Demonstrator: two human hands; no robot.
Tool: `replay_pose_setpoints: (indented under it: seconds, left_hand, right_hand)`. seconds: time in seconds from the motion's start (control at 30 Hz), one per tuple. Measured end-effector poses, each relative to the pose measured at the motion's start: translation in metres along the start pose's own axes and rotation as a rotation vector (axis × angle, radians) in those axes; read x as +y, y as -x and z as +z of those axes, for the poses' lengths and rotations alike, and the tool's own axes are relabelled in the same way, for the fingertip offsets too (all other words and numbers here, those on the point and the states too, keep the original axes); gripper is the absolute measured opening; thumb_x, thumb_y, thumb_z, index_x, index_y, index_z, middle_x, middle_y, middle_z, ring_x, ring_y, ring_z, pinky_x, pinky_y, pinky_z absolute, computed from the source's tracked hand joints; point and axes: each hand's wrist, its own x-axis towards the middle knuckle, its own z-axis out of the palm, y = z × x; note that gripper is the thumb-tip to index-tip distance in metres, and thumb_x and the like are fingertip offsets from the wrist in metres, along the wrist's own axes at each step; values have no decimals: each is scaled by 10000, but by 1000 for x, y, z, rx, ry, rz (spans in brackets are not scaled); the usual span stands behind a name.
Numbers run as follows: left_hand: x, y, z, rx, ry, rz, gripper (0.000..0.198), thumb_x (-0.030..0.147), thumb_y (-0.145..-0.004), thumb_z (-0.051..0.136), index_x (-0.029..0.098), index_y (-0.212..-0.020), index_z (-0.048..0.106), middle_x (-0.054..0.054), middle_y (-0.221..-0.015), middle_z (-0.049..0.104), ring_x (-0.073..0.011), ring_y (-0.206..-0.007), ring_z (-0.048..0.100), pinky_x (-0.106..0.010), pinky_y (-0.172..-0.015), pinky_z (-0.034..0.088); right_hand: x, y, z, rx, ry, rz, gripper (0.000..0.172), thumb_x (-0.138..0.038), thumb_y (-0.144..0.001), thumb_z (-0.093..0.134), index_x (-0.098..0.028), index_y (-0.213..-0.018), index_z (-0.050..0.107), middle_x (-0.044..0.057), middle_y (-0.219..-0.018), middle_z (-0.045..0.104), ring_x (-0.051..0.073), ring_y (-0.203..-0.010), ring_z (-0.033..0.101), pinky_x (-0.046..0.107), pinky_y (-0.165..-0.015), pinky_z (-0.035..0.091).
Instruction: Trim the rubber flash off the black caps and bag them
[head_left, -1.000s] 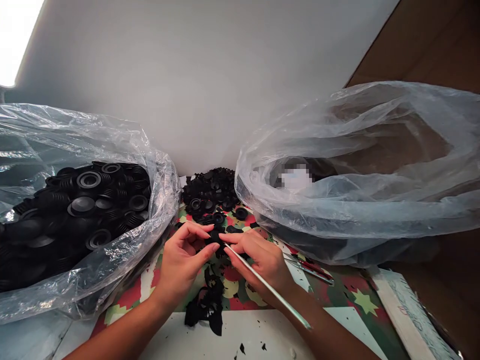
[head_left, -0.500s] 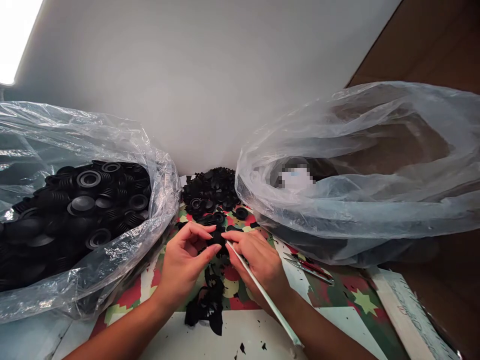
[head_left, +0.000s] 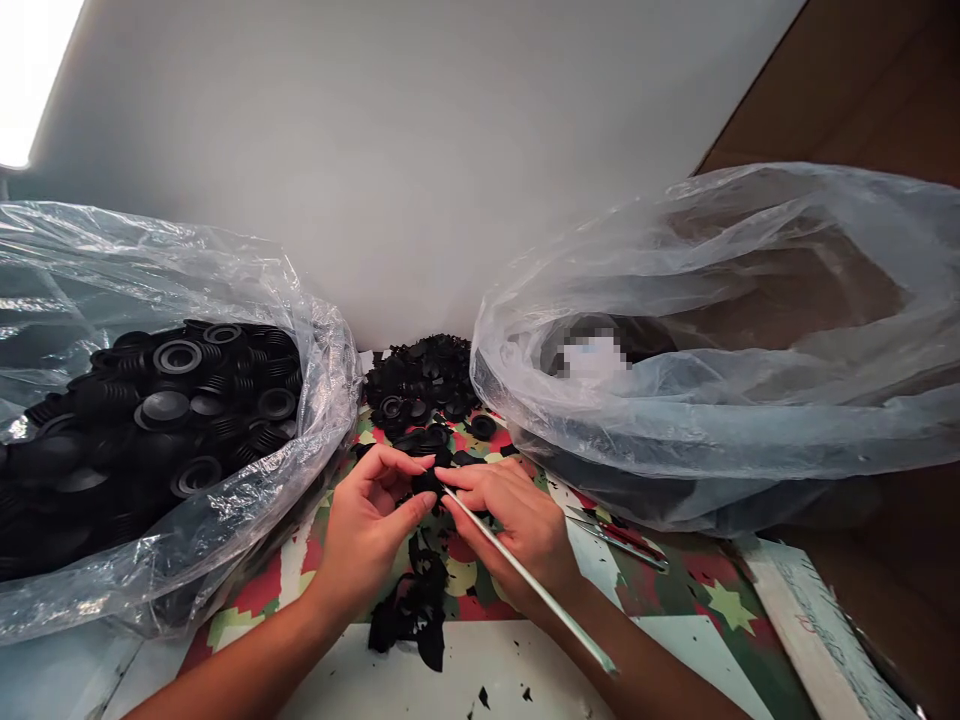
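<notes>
A small black rubber part (head_left: 425, 484) is pinched between the thumb and fingers of my left hand (head_left: 367, 530). My right hand (head_left: 521, 525) is closed on a thin, pale, stick-like tool (head_left: 536, 592), held like a pen. The tool's front end meets the black part, and its tip cannot be made out. Its back end slants down over my right forearm. Beneath my hands lie torn black rubber scraps (head_left: 412, 620) on the patterned table cover (head_left: 487, 590).
On the left, a clear plastic bag (head_left: 330, 370) holds many black ribbed round rubber parts (head_left: 180, 405). Another clear bag (head_left: 750, 430) stands open on the right. A black heap (head_left: 431, 370) lies against the wall. Red-handled scissors (head_left: 626, 540) rest right of my hands.
The tool has swung slightly, its back end moving up and to the right. My right fingertips have shifted a little left on the black rubber part. My left hand has hardly moved.
</notes>
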Motion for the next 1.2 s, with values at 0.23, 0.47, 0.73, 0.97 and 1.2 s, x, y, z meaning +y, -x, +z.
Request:
replay_pose_setpoints:
  seconds: [0.23, 0.47, 0.73, 0.97, 1.2]
  left_hand:
    - [2, 2, 1, -8, 8, 24, 177, 174, -690, 847, 211, -795, 709, -33, -854, 751, -226, -952, 734, -301, -847, 567]
    - [4, 1, 3, 3, 10, 5, 226, 205, -648, 884, 202, -788, 707, -33, -832, 733, -222, -883, 718, -309, -803, 568]
    - [5, -1, 4, 7, 44, -24, 258, 206, -626, 899, 194, -788, 699, -33, -840, 744, -163, -739, 658, -261, -675, 547]
    - [4, 0, 2, -9, 98, -19, 274, 209, -630, 913, 191, -800, 698, -36, -866, 752, -164, -804, 679, -248, -730, 560]
    - [-4, -4, -4, 54, 99, -46, 273, 241, -667, 901, 196, -824, 684, -46, -950, 747, -185, -902, 702, -250, -772, 570]
  right_hand:
    - [-2, -2, 0, -6, 101, -111, 170, -64, -957, 559, -216, -885, 587, 62, -939, 810, 194, -832, 766, 340, -724, 528]
    - [-5, -1, 7, 53, 203, -137, 172, -36, -951, 548, -205, -924, 571, 102, -930, 797, 213, -823, 754, 356, -721, 511]
    - [-6, 1, 11, 71, 227, -132, 199, -36, -957, 513, -221, -972, 584, 101, -994, 791, 224, -861, 746, 369, -765, 500]
    - [0, -2, 6, 119, 252, -74, 197, -48, -970, 503, -198, -1017, 622, 108, -968, 789, 226, -852, 744, 376, -768, 508]
    - [-1, -4, -3, 150, -31, 99, 182, -105, -932, 626, -243, -815, 648, 27, -944, 809, 190, -817, 747, 345, -772, 565]
